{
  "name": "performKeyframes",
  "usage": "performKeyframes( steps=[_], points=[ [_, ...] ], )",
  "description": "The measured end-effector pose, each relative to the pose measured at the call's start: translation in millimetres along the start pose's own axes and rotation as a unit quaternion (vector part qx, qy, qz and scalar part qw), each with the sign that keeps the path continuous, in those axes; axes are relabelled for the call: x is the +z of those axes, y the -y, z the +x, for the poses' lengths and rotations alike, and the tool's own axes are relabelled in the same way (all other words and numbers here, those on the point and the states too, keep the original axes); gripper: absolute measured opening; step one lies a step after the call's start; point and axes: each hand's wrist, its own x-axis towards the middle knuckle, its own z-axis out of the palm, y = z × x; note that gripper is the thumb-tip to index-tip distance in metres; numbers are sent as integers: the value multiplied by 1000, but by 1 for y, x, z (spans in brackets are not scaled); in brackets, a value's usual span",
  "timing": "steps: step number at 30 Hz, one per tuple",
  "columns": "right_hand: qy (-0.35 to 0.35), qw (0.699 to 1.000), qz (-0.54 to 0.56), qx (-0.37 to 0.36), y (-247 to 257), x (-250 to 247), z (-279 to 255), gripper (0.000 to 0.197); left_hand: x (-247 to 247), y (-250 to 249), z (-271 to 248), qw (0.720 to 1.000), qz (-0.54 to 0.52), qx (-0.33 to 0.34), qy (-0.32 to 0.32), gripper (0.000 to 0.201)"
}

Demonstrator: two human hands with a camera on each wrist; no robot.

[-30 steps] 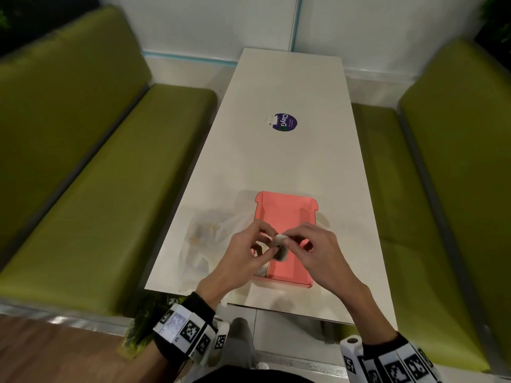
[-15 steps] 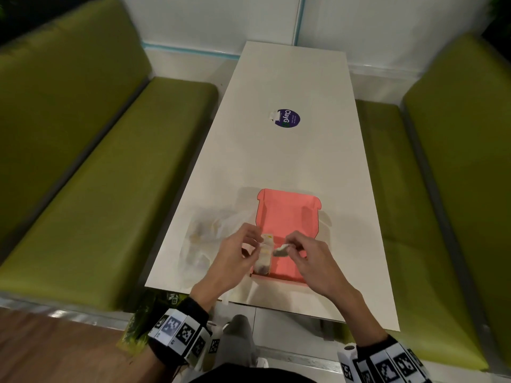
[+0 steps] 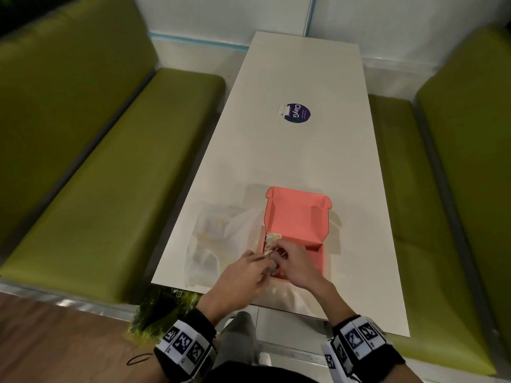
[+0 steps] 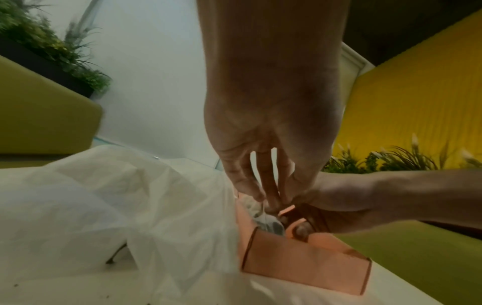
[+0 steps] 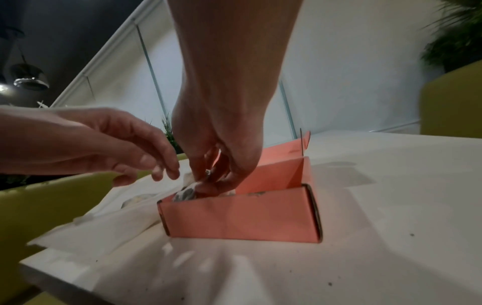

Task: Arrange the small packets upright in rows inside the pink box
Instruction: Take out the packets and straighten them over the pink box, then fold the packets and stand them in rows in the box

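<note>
Both hands have dropped lower since the earlier pictures, down into the pink cardboard box (image 3: 297,222), and the small packet they held up in the air is now going inside.

From the head view, the pink box sits on the long white table (image 3: 290,150) at about 6 o'clock, close to the near edge. Its lid stands open at the 12 o'clock side. One row of small pale packets (image 3: 272,239) stands along the box's 9 o'clock wall. The rest of the box floor looks bare.

The step now, I think, is tucking one more packet into the near end of that row. The right hand (image 5: 221,163) pinches the little grey and white packet (image 5: 186,194) with curled fingers, a tight, narrow grip, just above the near corner of the box. In the left wrist view the left hand (image 4: 263,175) reaches down with its fingertips (image 4: 271,207) on the top of the same packet. It looks like a light pinch or touch; I cannot tell how firm.

Next, I think the packet needs a gentle push down so it stands straight against the others, then letting go slowly so it does not tip over.

A crinkly clear plastic bag (image 3: 215,239) lies at 9 o'clock, just beside the box, with more pale things inside.
</note>
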Motion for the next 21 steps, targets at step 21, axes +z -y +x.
performKeyframes(
  steps=[21],
  points=[
    [-70,982,-129,-116,38,12,-7,26,-9,24,7,963,-11,-238,-124,31]
  ],
)
